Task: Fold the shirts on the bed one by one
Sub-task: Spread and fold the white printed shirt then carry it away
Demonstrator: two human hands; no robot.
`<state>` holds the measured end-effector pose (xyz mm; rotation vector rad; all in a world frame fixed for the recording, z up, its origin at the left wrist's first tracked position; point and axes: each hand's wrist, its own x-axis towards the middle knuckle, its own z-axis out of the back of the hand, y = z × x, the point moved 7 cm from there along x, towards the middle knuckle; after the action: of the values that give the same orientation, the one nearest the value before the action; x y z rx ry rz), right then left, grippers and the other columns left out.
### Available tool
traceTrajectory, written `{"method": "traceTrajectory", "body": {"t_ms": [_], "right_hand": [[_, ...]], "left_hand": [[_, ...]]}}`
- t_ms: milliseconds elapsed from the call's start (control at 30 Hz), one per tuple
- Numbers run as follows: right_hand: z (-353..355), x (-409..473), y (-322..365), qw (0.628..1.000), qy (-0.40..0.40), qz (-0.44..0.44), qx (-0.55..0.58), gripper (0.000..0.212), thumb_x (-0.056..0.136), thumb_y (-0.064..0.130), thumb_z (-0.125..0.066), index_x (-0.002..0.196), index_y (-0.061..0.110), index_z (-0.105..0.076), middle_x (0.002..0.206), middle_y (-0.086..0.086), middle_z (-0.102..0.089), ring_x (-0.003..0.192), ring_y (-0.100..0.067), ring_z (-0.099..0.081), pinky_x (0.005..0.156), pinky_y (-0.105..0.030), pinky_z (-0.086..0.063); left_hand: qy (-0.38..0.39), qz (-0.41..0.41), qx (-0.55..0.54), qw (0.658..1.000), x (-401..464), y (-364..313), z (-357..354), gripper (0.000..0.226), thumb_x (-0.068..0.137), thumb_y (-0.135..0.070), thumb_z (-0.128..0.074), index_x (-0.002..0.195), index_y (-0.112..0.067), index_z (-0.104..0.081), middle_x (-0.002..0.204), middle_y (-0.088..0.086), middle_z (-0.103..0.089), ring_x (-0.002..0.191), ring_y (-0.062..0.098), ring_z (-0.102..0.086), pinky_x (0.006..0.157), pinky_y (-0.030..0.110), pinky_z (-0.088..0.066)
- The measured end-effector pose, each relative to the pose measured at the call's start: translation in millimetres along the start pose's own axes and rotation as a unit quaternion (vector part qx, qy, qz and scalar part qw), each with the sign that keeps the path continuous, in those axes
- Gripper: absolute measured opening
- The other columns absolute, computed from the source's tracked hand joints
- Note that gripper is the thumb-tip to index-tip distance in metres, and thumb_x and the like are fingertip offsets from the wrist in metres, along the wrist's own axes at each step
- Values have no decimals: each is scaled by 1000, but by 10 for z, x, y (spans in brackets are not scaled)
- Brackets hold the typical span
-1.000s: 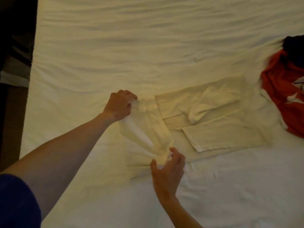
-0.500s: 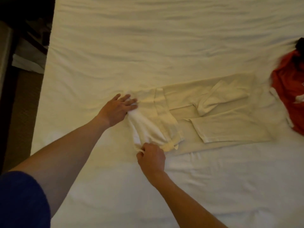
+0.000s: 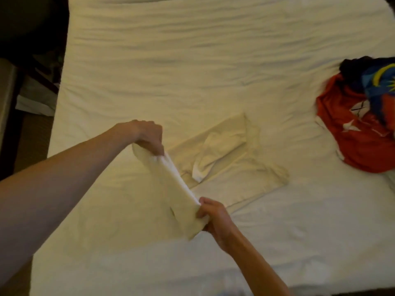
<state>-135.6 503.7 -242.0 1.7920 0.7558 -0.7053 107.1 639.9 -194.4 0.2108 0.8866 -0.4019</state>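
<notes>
White bed [image 3: 192, 60]: left hand [image 3: 147, 136] and right hand [image 3: 211, 216], half a second ago low, now pinch the cream shirt [image 3: 230, 167] hem raised, probably for folding toward three o'clock.

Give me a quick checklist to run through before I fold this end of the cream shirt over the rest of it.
1. Left hand grips the far corner of the lifted end: ok.
2. Right hand grips the near corner: ok.
3. Edge between the hands is taut and straight: ok.
4. Rest of the cream shirt lies flat on the bed: not ok, the tucked-in sleeve is bunched in the middle.
5. Landing area is clear of the orange shirt in the pile to the right: ok, it lies apart.
6. Underside of the lifted end is smooth: cannot tell, it is hidden.
</notes>
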Motion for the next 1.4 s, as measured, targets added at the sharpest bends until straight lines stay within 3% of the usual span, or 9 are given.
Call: {"method": "traceTrajectory", "body": {"t_ms": [100,200,333,600,700,800,933,1133,1400], "right_hand": [[935,-2,390,984,-158,63,52,12,50,19,-54,54,23,-43,64,0,-41,64,-16,-42,50,-23,-39],[1790,79,511,956,-281,56,56,4,65,17,-59,62,19,-56,73,0,-54,71,-17,-52,62,-32,-50],[2369,259,322,947,-314,-3,-71,17,91,23,-60,104,15,-67,92,-4,-64,80,-21,-62,81,-46,-57],[2626,322,464,921,-328,80,-196,17,94,22,-59,93,11,-72,85,-7,-70,86,-29,-66,76,-38,-52],[2847,251,562,888,-412,106,-172,17,97,20,-57,103,10,-69,98,-7,-69,96,-25,-63,78,-31,-46],[2962,161,469,870,-483,78,-67,39,95,26,-62,129,7,-54,121,-9,-58,109,-25,-56,91,-31,-43],[2582,130,-53,901,-428,18,71,46,86,41,-72,121,17,-55,102,9,-63,90,-5,-59,87,-26,-44],[1680,428,-616,963,-219,-91,131,46,75,45,-81,111,20,-68,105,3,-71,101,-18,-66,96,-37,-54],[1916,423,-675,982,-159,-96,16,35,96,23,-63,127,8,-59,116,-9,-68,102,-25,-67,88,-41,-58]], "left_hand": [[-126,-57,-119,983,308,-672,509,30,76,-40,-70,58,-15,-66,54,-10,-55,61,16,-54,57,27,-38],[-218,-88,-186,954,685,-1287,712,23,80,-46,-67,89,-25,-73,97,-2,-70,95,23,-62,79,35,-51],[-119,-20,-192,974,1223,-1592,300,52,93,-41,-60,138,-19,-49,139,7,-52,126,32,-49,106,49,-41],[-186,35,-231,954,1503,-1562,437,20,100,-33,-51,92,-17,-59,102,7,-58,108,35,-54,101,53,-42],[-228,24,-260,938,1602,-1688,631,21,100,-35,-52,96,-16,-60,105,9,-61,104,34,-55,93,45,-45],[-198,38,-274,940,1713,-1710,531,44,99,-45,-52,131,-14,-55,133,11,-57,121,35,-52,103,47,-41],[-157,122,-209,958,1684,-1265,12,59,101,-56,-33,132,-9,-53,133,16,-55,120,39,-52,103,51,-39],[-171,68,-199,963,1525,-917,-436,41,103,-49,-38,103,-11,-54,110,16,-62,98,35,-57,78,39,-40],[-246,176,-343,889,767,-845,-1262,38,104,-40,-40,78,-14,-49,78,12,-59,79,37,-58,63,38,-38]]}}
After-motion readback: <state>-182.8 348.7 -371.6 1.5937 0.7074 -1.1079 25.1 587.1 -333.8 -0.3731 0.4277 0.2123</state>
